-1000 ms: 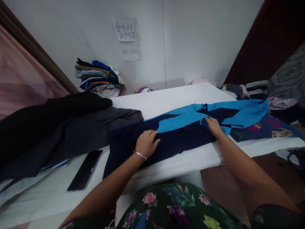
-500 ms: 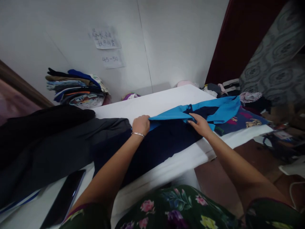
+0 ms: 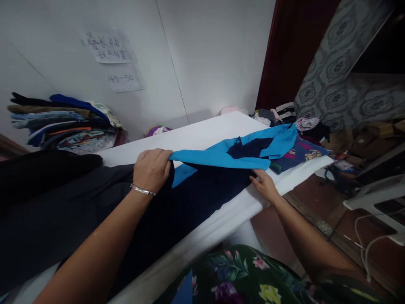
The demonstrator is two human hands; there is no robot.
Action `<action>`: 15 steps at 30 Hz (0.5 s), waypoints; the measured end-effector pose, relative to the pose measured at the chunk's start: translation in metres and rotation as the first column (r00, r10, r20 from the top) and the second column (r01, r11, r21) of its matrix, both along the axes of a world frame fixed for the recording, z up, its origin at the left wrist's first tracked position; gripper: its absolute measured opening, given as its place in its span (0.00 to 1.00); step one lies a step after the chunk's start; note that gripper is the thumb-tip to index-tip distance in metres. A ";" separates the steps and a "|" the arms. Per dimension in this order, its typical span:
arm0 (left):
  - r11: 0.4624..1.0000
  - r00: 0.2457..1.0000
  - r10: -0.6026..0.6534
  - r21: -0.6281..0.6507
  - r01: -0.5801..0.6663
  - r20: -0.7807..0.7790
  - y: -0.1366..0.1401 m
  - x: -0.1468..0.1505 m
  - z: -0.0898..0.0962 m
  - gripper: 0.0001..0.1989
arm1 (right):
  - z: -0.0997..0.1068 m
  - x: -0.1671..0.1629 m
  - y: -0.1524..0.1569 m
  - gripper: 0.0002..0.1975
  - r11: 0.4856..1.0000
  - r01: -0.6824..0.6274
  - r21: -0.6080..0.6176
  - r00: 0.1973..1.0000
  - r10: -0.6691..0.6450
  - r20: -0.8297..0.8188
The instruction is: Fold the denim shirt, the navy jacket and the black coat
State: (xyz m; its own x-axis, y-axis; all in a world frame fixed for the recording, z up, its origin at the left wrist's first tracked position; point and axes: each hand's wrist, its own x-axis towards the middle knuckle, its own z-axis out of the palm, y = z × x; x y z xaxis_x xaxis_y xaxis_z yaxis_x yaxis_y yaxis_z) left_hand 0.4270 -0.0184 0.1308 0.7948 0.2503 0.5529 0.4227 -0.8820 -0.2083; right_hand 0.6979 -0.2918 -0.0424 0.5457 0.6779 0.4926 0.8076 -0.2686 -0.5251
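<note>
A bright blue and navy long-sleeved top point(image 3: 215, 158) lies stretched across the white-covered table. My left hand point(image 3: 153, 169), with a silver bracelet at the wrist, is closed around the left end of its blue strip and holds that end slightly raised. My right hand point(image 3: 264, 183) is at the near edge of the top, right of its middle, with thumb and fingers closed on the navy cloth. Part of that grip is hidden under the blue strip. Dark grey and black clothes point(image 3: 63, 190) lie left of my left hand.
A folded clothes stack point(image 3: 66, 122) stands at the back left against the wall. A patterned dark blue cloth point(image 3: 303, 152) lies under the top's right end. The white table cover point(image 3: 218, 126) shows behind it. A white plastic stool point(image 3: 379, 202) stands at the right.
My view has turned to the right. The left hand has drawn the end of the blue strip leftward. The right hand has moved from the blue cloth down to the near navy edge.
</note>
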 end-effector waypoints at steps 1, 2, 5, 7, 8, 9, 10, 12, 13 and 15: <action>0.999 0.999 -0.038 0.002 0.038 -0.029 -0.002 -0.005 0.000 0.16 | 0.000 0.009 0.000 0.19 0.998 0.032 -0.047 0.999 -0.032 0.016; 0.997 0.995 -0.075 -0.004 0.075 -0.069 -0.004 -0.011 -0.002 0.16 | -0.001 0.016 -0.001 0.19 0.994 0.050 -0.101 0.998 -0.047 0.029; 0.981 0.956 -0.190 -0.081 0.176 -0.225 -0.013 -0.031 -0.021 0.16 | -0.009 0.025 0.000 0.16 0.964 0.056 -0.261 0.997 -0.038 0.073; 0.964 0.914 -0.252 -0.170 0.207 -0.318 -0.022 -0.046 -0.042 0.16 | -0.015 0.024 0.000 0.14 0.947 0.075 -0.313 0.992 -0.039 0.121; 0.956 0.899 -0.266 -0.217 0.199 -0.348 -0.027 -0.053 -0.055 0.16 | -0.017 0.022 0.001 0.13 0.942 0.092 -0.322 0.988 -0.047 0.146; 0.952 0.897 -0.257 -0.257 0.170 -0.360 -0.032 -0.059 -0.068 0.16 | -0.018 0.020 0.001 0.13 0.940 0.107 -0.325 0.985 -0.055 0.165; 0.949 0.909 -0.224 -0.289 0.122 -0.351 -0.036 -0.065 -0.080 0.17 | -0.019 0.019 0.001 0.14 0.938 0.117 -0.326 0.982 -0.061 0.176; 0.938 0.951 -0.104 -0.346 -0.003 -0.293 -0.041 -0.074 -0.100 0.20 | -0.018 0.018 0.001 0.14 0.936 0.121 -0.332 0.981 -0.061 0.184; 0.924 0.966 -0.038 -0.378 -0.064 -0.257 -0.042 -0.078 -0.105 0.21 | -0.017 0.018 0.000 0.14 0.933 0.116 -0.340 0.982 -0.056 0.182; 0.885 0.979 0.071 -0.441 -0.150 -0.191 -0.039 -0.081 -0.105 0.18 | -0.013 0.021 0.000 0.14 0.925 0.105 -0.365 0.984 -0.045 0.171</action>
State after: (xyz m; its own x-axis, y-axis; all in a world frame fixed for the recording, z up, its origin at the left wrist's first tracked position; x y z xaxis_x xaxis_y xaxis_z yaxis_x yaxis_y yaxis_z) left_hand 0.3456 -0.0579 0.0254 0.8166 0.5324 0.2229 0.5176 -0.8464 0.1253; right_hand 0.7191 -0.2920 -0.0559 0.5386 0.7886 0.2967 0.8411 -0.4824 -0.2447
